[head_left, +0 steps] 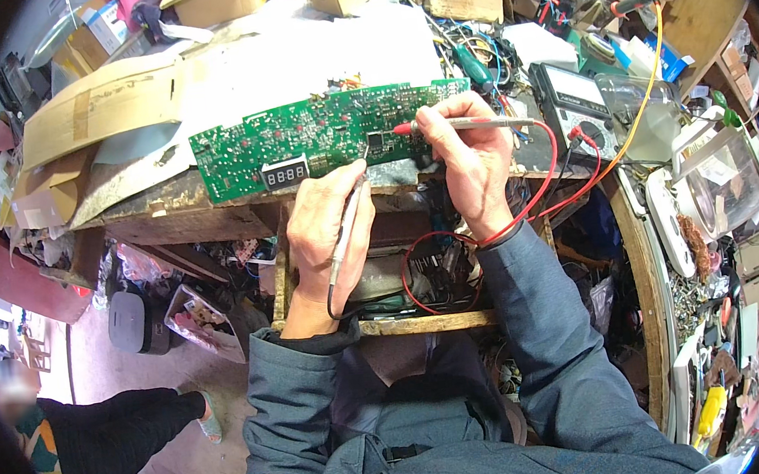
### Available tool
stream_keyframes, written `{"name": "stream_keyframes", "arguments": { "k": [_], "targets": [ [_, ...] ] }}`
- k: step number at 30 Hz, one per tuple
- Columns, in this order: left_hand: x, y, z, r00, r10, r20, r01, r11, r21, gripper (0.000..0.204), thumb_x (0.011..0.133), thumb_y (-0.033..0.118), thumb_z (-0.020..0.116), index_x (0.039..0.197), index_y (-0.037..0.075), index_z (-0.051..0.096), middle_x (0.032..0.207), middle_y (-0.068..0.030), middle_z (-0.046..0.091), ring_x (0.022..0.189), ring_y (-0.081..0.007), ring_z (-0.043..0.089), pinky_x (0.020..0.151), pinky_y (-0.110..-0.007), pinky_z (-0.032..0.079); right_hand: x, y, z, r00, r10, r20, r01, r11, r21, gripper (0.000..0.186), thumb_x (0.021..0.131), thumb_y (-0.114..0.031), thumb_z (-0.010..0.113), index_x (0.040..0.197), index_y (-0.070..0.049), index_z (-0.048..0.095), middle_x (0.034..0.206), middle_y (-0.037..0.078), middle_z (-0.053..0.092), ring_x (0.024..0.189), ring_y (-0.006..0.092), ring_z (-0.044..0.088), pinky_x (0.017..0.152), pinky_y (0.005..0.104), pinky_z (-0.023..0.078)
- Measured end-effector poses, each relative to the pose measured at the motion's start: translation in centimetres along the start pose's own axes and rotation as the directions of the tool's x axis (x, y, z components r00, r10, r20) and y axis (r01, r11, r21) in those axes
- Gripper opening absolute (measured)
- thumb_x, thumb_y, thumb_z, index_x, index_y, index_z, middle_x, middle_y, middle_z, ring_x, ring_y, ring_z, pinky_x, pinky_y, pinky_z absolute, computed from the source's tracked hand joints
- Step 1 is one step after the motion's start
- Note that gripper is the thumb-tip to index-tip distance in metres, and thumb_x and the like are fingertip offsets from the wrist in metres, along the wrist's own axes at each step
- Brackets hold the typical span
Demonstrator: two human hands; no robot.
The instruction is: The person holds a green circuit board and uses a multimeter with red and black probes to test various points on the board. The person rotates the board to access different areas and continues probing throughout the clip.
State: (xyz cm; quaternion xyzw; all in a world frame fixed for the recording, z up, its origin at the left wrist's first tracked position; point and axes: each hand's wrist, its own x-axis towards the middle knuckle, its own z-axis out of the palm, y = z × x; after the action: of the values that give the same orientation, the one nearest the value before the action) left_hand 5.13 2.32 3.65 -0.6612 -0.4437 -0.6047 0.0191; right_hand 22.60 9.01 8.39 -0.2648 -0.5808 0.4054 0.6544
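A long green circuit board (234,150) lies across the front of the bench, with a small four-digit display (286,173) at its near edge. My left hand (331,228) is closed round a multimeter probe (344,236) with a black lead, its tip by the square black chip (376,142). My right hand (473,159) pinches a second multimeter probe (492,122) with a red lead, held nearly level, its red tip end over the board just right of that chip. An analog multimeter (573,109) stands to the right, with leads running to it.
An open drawer (429,323) full of tools and parts juts out below the bench. Cardboard (102,108) lies at the left. A soldering iron (634,3) with a yellow cord rests at the upper right. Another person (115,436) is at the lower left.
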Motion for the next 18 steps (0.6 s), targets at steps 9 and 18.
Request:
{"name": "stream_keyframes", "arguments": {
  "k": [9, 18],
  "targets": [
    [0.14, 0.09, 0.04, 1.000, 0.026, -0.004, -0.025, 0.999, 0.022, 0.034, 0.094, -0.005, 0.079, 0.127, 0.001, 0.078, 0.111, -0.0158, 0.078, 0.098, -0.0259, 0.075, 0.090, -0.035, 0.060, -0.16, 0.81, -0.01, 0.998, -0.028, 0.047, 0.029, 0.999, -0.034, 0.010, 0.102, -0.006, 0.081, 0.106, -0.001, 0.073, 0.099, 0.007, 0.082, 0.088, 0.0074, 0.072, 0.078, 0.0222, 0.055],
    [0.11, 0.06, 0.10, 1.000, 0.021, -0.014, -0.021, 1.000, 0.015, 0.034, 0.093, -0.006, 0.079, 0.127, 0.001, 0.078, 0.111, -0.0156, 0.078, 0.098, -0.0262, 0.076, 0.090, -0.036, 0.060, -0.18, 0.90, 0.07, 0.998, -0.023, 0.059, 0.025, 0.999, -0.031, 0.010, 0.101, -0.005, 0.082, 0.108, -0.001, 0.074, 0.099, 0.006, 0.082, 0.087, 0.0061, 0.071, 0.075, 0.0203, 0.056]
  ]
}}
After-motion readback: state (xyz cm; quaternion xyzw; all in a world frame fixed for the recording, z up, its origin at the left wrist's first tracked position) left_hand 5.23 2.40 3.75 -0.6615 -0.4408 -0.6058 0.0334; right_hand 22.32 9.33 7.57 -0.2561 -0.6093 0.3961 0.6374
